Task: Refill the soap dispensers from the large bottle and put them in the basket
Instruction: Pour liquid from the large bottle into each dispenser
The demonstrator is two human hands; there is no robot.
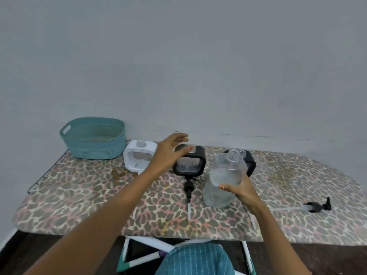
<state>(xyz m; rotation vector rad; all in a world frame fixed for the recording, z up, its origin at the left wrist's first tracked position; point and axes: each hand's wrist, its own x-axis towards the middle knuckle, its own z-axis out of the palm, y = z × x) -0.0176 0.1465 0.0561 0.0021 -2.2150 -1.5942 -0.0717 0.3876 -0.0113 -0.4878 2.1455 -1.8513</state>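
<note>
Three square soap dispensers stand uncapped in a row on the leopard-print board: a white one [139,157], a black one [191,163] in the middle, and a second black one [249,160] partly hidden behind the large clear bottle [223,182]. My right hand [241,192] grips the large bottle low on its side; the bottle is uncapped and leans slightly. My left hand [170,150] hovers with spread fingers at the left shoulder of the middle black dispenser, thumb near its open neck. The teal basket [93,138] stands at the far left, holding no dispensers.
A black pump top [188,187] with its tube lies in front of the middle dispenser. Another black pump top [317,207] lies at the right on the ironing board [79,195]. The wall rises directly behind the board. The board's white legs show below its near edge.
</note>
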